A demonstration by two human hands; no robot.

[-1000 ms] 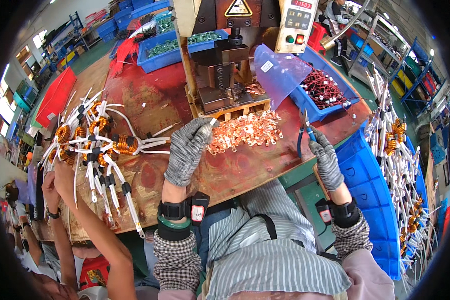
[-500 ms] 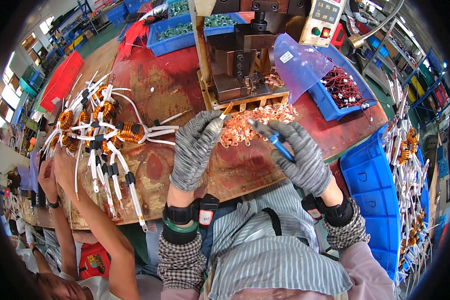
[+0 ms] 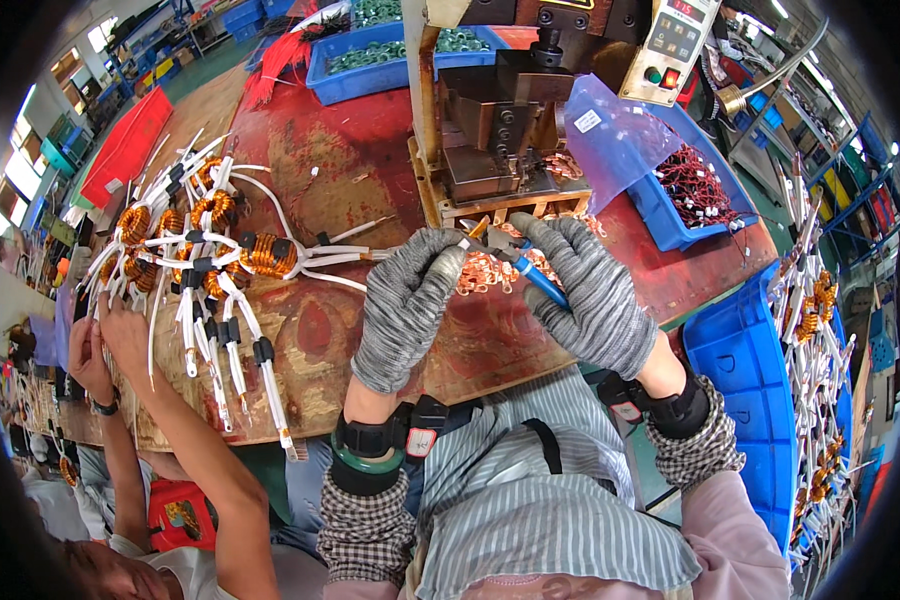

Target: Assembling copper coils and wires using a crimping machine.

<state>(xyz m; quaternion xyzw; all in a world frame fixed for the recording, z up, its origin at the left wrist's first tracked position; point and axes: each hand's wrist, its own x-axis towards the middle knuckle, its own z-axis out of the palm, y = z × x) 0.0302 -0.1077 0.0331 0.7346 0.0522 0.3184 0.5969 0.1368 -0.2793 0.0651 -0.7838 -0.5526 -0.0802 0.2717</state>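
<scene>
My left hand (image 3: 406, 312), in a grey knitted glove, pinches a white cable near its stripped copper end (image 3: 481, 228). My right hand (image 3: 598, 293), gloved alike, is closed round blue-handled pliers (image 3: 542, 282). The jaws of the pliers are right beside the copper end; whether they grip it I cannot tell. Below them lies a heap of copper terminals (image 3: 482, 272), partly covered by my hands. White leads from a wire-wound coil (image 3: 268, 255) run toward my left hand, whose glove hides where they end.
A metal press (image 3: 500, 130) with a control box (image 3: 672, 45) stands just beyond my hands. Blue bins hold green rings (image 3: 400, 50) and dark red wires (image 3: 692, 190). At left, a co-worker's hands (image 3: 110, 345) handle the coil bundle. A blue crate (image 3: 740, 370) stands at right.
The pliers have come left to the cable's copper end. My left hand has shifted slightly right, and my right hand has turned inward. The whole view has shifted a little.
</scene>
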